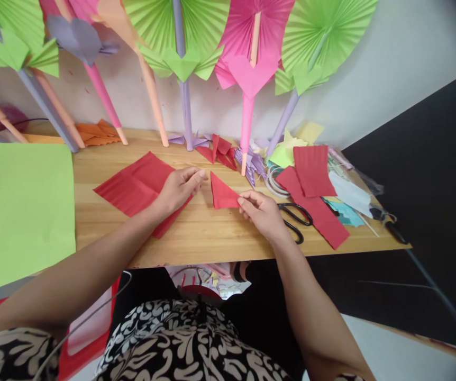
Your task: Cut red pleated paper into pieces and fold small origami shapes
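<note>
Pleated paper fans (pixel 208 24) line the pale wall (pixel 394 58) beyond both hands, their rolled stems resting on the wooden table (pixel 105 227); they seem propped there because such thin stems would hardly stand alone.

From the head view, I see the right hand (pixel 260 210) pinching one corner of a small red paper triangle (pixel 222 196) between thumb and fingers, a grip that leaves the rest of it uncovered. The triangle points toward the left hand (pixel 184 185), just beside its fingertips. That hand is curled, thumb against fingers, with nothing visible in it; it hangs over a creased red sheet (pixel 133 182), perhaps sharing the near space.

Right of the right hand lie black-handled scissors (pixel 310 219), probably kept close for easy reach, then overlapping red strips (pixel 319 217). A green sheet (pixel 24 211) lies well left of the left hand.
</note>
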Demonstrator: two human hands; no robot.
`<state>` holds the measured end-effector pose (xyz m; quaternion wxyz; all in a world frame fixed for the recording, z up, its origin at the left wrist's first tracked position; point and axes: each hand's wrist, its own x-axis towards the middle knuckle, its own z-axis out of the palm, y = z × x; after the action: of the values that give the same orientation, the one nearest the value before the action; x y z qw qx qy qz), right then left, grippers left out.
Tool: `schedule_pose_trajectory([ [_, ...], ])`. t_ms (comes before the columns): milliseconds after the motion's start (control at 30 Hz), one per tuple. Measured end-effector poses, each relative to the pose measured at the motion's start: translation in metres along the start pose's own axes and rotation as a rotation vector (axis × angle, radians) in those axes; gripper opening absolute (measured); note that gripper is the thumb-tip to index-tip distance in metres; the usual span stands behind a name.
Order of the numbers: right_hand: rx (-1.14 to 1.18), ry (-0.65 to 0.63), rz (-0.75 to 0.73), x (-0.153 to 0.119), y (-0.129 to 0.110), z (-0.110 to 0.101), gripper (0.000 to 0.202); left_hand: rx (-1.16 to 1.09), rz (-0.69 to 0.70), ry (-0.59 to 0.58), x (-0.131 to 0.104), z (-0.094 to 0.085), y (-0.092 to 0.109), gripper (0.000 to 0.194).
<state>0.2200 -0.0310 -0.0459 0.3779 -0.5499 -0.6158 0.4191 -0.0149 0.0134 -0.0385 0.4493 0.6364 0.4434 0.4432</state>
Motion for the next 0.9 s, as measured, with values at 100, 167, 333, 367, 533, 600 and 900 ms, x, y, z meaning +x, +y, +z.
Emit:
schedule_pose_trajectory([
  [100, 0.132, 0.013, 0.028, 0.001, -0.003, 0.007, 0.025, -0.067, 0.027, -0.082, -0.002, 0.005, 0.002, 0.045],
  [167, 0.195, 0.011, 0.054, 0.002, -0.005, 0.011, 0.028, -0.086, -0.009, -0.149, -0.004, 0.009, 0.003, 0.044],
  [333, 0.221, -0.028, 0.024, 0.002, -0.005, 0.016, 0.022, -0.159, -0.151, -0.215, -0.011, 0.020, 0.000, 0.031],
  [367, 0.206, -0.038, 0.004, 0.001, -0.006, 0.017, 0.020, -0.156, -0.157, -0.219, -0.012, 0.022, -0.001, 0.028],
  [533, 0.156, -0.060, -0.005, -0.002, -0.009, 0.024, 0.015, -0.072, -0.118, -0.239, -0.017, 0.024, 0.000, 0.022],
  [600, 0.135, -0.038, 0.000, -0.001, -0.009, 0.022, 0.016, -0.058, -0.110, -0.218, -0.017, 0.023, 0.002, 0.023],
  [900, 0.096, 0.046, 0.000, 0.004, -0.008, -0.006, 0.021, -0.185, -0.228, -0.125, -0.011, 0.013, 0.009, 0.021],
])
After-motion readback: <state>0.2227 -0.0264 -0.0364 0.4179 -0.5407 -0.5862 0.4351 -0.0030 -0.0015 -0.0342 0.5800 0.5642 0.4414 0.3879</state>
